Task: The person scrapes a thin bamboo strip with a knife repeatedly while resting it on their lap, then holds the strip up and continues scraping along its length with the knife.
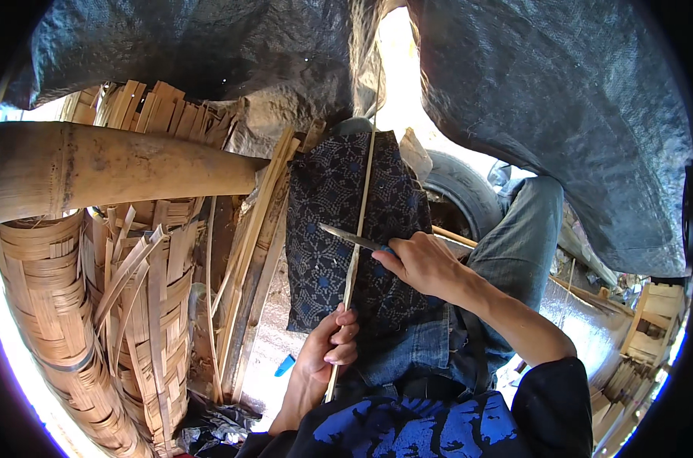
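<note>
My left hand (331,345) is closed around the lower part of a long, thin bamboo strip (368,172). The strip runs away from me over a dark patterned cloth (316,206) spread on my lap. In my right hand (421,263) is a knife (345,235), its fingers wrapped round a handle that is mostly hidden. The blade points left and lies across the strip, a little beyond my left hand. Whether the edge bites into the bamboo, I cannot tell.
A thick bamboo pole (148,164) juts in from the left. Below it stand tall woven bamboo baskets (45,275), with split bamboo slats (247,259) leaning beside my lap. A tyre (468,191) lies beyond my right knee. Dark plastic sheets (545,99) hang at the far side.
</note>
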Tool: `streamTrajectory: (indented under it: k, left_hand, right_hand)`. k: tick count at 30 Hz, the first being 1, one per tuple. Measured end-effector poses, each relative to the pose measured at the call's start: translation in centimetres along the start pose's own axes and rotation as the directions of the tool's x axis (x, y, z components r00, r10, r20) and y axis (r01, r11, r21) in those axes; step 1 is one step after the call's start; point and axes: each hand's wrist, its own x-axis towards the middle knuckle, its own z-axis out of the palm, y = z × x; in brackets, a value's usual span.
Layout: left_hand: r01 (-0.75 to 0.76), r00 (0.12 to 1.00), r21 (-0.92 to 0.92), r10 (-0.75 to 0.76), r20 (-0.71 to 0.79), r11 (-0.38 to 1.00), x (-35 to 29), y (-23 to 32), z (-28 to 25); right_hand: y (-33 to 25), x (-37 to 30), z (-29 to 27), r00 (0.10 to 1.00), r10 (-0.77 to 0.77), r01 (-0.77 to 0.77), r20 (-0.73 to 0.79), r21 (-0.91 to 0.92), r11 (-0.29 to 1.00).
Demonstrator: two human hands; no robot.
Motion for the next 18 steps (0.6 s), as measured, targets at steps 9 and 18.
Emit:
streamTrajectory:
  k: [9, 18]
  left_hand:
    - [-0.011, 1.0, -0.07, 0.01, -0.011, 0.997, -1.4, -1.2, -0.1]
    - [-0.005, 1.0, -0.058, 0.004, -0.008, 0.998, -4.1, -2.1, -1.0]
  right_hand:
    - [2.2, 2.1, -0.5, 0.999, 0.035, -0.035, 0.003, 0.103, 0.994]
    - [8.0, 8.5, -0.1, 0.989, -0.077, 0.065, -0.124, -0.103, 0.993]
